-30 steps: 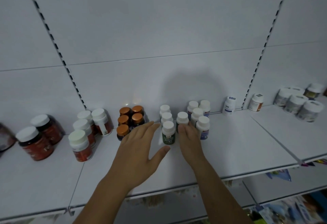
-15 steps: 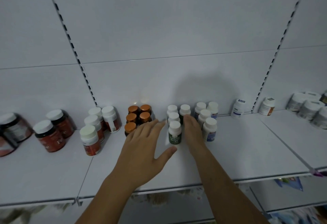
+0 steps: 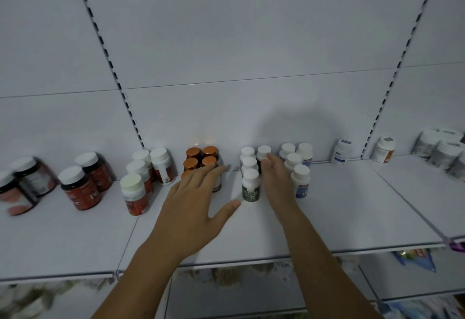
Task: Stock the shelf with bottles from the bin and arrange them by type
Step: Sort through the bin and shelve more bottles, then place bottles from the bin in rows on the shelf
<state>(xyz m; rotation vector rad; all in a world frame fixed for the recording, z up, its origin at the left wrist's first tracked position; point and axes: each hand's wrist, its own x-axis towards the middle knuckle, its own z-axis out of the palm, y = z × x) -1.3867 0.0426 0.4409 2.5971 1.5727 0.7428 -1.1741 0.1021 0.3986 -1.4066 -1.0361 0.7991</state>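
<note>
White-capped bottle [image 3: 263,153] has been pushed back, behind-right of the front green-label bottle [image 3: 250,185], by the flat right hand [image 3: 276,182]; left hand [image 3: 193,208] held spread, empty; green group judged nearly squared.

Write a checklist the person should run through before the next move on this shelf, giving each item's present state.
1. Left hand free: ok, open, holding nothing.
2. Right hand free: ok, fingers straight, between the green-label bottles and the blue-label bottles.
3. All green-label bottles upright: ok.
4. Orange-capped bottles grouped together: ok.
5. Reach to the bin: cannot tell, out of view.
</note>
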